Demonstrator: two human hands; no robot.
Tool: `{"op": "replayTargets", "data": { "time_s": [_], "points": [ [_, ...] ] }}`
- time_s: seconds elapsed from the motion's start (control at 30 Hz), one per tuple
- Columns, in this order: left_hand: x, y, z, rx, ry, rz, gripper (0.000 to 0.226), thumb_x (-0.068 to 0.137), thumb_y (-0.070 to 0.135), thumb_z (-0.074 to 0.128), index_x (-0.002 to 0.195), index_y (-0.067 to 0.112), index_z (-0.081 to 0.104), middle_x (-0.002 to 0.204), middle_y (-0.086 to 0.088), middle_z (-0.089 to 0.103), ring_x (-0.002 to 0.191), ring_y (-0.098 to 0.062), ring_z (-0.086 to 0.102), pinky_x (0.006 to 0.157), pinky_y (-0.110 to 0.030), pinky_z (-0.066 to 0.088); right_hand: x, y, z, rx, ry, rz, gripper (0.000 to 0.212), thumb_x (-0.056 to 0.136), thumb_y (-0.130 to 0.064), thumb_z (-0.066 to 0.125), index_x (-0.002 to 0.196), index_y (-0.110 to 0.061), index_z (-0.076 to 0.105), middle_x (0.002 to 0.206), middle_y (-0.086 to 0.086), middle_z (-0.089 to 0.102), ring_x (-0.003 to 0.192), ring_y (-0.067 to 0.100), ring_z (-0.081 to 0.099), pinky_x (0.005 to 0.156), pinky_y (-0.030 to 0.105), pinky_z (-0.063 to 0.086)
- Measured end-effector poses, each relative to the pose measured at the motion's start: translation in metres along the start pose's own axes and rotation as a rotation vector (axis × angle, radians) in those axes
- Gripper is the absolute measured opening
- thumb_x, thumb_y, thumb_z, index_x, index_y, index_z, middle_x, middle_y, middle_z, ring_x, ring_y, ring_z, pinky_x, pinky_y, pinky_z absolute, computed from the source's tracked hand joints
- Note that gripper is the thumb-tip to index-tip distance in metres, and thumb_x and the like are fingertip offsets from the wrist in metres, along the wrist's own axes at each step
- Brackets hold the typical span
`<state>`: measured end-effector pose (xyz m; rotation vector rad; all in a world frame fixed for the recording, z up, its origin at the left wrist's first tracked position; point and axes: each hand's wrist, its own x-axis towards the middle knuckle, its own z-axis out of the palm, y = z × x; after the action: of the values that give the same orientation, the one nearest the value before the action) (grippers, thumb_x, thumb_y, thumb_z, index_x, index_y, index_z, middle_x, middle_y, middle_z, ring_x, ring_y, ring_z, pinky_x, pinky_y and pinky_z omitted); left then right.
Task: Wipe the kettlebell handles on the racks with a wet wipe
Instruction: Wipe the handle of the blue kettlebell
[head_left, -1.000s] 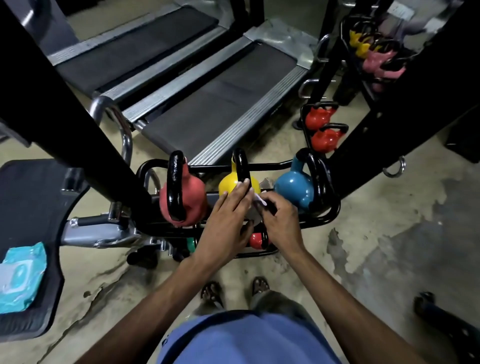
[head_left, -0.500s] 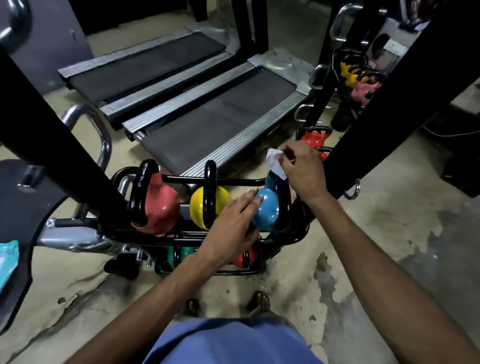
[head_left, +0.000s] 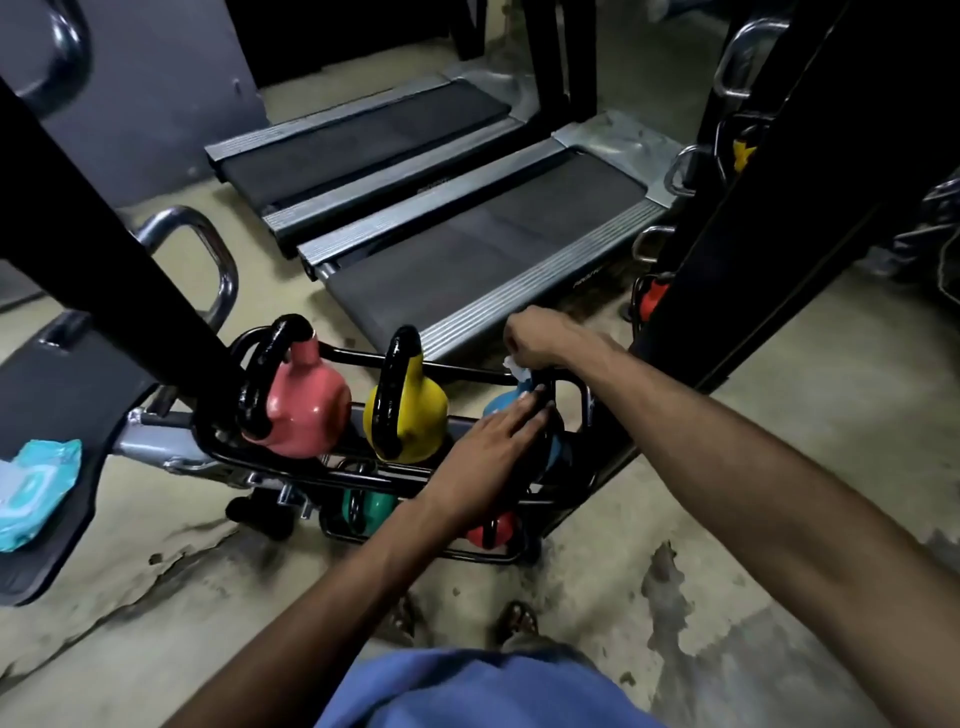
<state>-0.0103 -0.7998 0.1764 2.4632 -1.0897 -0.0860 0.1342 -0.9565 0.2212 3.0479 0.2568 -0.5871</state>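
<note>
Three kettlebells in a row on the top tier of a low black tubular steel rack (head_left: 358, 358), set on a stained concrete floor (head_left: 753, 467). Far left, well apart from the rack: a teal-and-white soft pack of wipes (head_left: 36, 488), flat on a dark grey padded bench (head_left: 62, 384). Leftmost on the tier, a pink kettlebell (head_left: 306, 410), upright, with a thick glossy black handle (head_left: 254, 395) arching over it. Just beside it, a yellow kettlebell (head_left: 418, 415), upright too, its own black handle (head_left: 392, 395) turned edge-on to the camera. Below these two, on the lower tier, a green kettlebell (head_left: 376, 506), partly hidden by the rails. Then the left hand (head_left: 493, 447): grip open, fingers straight and close together, laid flat against the near side of a blue kettlebell (head_left: 498, 405), with nothing held. Blue kettlebell at the right end of the top tier, mostly covered by that hand. Under the left wrist, on the lower tier, a red kettlebell (head_left: 496, 530). Just above and to the right, the right hand (head_left: 540, 338): grip closed in a fist round a crumpled white wet wipe (head_left: 514, 366), only a small corner of it showing beneath the fingers, right at the top of the blue kettlebell's black handle (head_left: 546, 383). Behind the rack, two grey-framed treadmills (head_left: 467, 260) with black belts, side by side. Farthest right, a tall black upright post (head_left: 769, 234).
</note>
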Motion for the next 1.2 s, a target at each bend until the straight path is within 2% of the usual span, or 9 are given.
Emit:
{"op": "replayTargets", "data": {
  "time_s": [0.23,0.43,0.53,0.63,0.7,0.77,0.93,1.03,1.2],
  "points": [
    [0.0,-0.004,-0.013,-0.007,-0.043,0.046,0.083,0.092,0.008,0.06,0.163,0.019,0.019,0.173,-0.003,0.007,0.156,-0.022,0.021,0.121,-0.039,0.03,-0.008,0.01,0.006,0.265,0.156,0.282,0.026,0.091,-0.023,0.062,0.109,-0.006,0.069,0.111,0.02,0.069,0.107,0.037,0.066,0.076,0.034,0.048],
    [0.002,-0.009,-0.013,-0.057,-0.079,0.032,0.096,0.083,0.003,0.065,0.164,0.021,0.017,0.173,0.001,0.003,0.152,-0.027,0.029,0.113,-0.038,0.042,-0.031,0.005,0.062,1.566,0.338,0.866,0.029,0.089,-0.015,0.067,0.11,0.005,0.069,0.101,0.021,0.07,0.082,0.032,0.069,0.07,0.032,0.052],
    [0.003,-0.012,-0.011,-0.112,-0.088,0.044,0.093,0.082,0.006,0.063,0.163,0.019,0.019,0.173,0.002,0.002,0.156,-0.024,0.02,0.111,-0.041,0.046,-0.034,-0.001,0.089,2.003,0.145,0.739,0.043,0.08,-0.006,0.064,0.119,0.012,0.066,0.099,0.021,0.071,0.06,0.021,0.07,0.051,0.025,0.054],
    [0.003,-0.015,-0.013,-0.104,-0.12,0.068,0.101,0.079,0.005,0.07,0.164,0.019,0.017,0.173,0.002,0.001,0.157,-0.022,0.017,0.11,-0.042,0.048,-0.036,-0.003,0.087,2.141,0.258,0.736,0.043,0.082,-0.01,0.059,0.12,0.009,0.065,0.107,0.02,0.073,0.071,0.024,0.071,0.057,0.029,0.058],
    [0.003,-0.017,-0.016,-0.083,-0.127,0.086,0.105,0.079,0.003,0.073,0.164,0.018,0.013,0.173,0.001,-0.001,0.155,-0.022,0.022,0.11,-0.04,0.048,-0.036,-0.007,0.076,1.81,0.564,0.776,0.016,0.088,-0.027,0.064,0.086,-0.013,0.071,0.075,0.005,0.071,0.063,0.023,0.064,0.062,0.036,0.057],
    [-0.001,-0.019,-0.015,-0.063,-0.121,0.115,0.097,0.086,0.003,0.07,0.164,0.016,0.013,0.173,-0.004,0.002,0.153,-0.026,0.028,0.115,-0.039,0.043,-0.036,-0.01,0.06,1.109,0.656,0.674,0.02,0.087,-0.033,0.066,0.078,-0.016,0.064,0.077,0.003,0.068,0.069,0.025,0.062,0.066,0.035,0.049],
    [-0.015,-0.021,-0.008,-0.029,-0.174,0.194,0.087,0.094,0.019,0.059,0.164,0.011,0.008,0.172,-0.011,-0.001,0.159,-0.022,0.002,0.128,-0.041,0.014,-0.024,-0.023,0.019,0.135,0.147,0.222,0.024,0.085,-0.014,0.065,0.108,-0.009,0.07,0.115,0.014,0.065,0.109,0.035,0.064,0.079,0.034,0.05],
    [-0.016,-0.024,-0.011,-0.048,-0.147,0.211,0.088,0.09,0.015,0.055,0.164,0.012,0.009,0.172,-0.008,-0.001,0.159,-0.019,0.003,0.129,-0.039,0.013,-0.018,-0.034,0.007,-0.146,0.035,0.134,0.023,0.089,-0.014,0.068,0.111,-0.006,0.069,0.116,0.015,0.066,0.109,0.036,0.065,0.073,0.033,0.044],
    [-0.015,-0.027,-0.015,-0.074,-0.15,0.226,0.09,0.088,0.013,0.057,0.164,0.014,0.011,0.173,-0.004,-0.004,0.159,-0.017,0.001,0.129,-0.039,0.013,-0.009,-0.025,-0.007,-0.044,0.036,0.362,0.027,0.094,-0.014,0.061,0.119,-0.006,0.067,0.12,0.017,0.068,0.112,0.036,0.066,0.085,0.038,0.054]
  ]
}}
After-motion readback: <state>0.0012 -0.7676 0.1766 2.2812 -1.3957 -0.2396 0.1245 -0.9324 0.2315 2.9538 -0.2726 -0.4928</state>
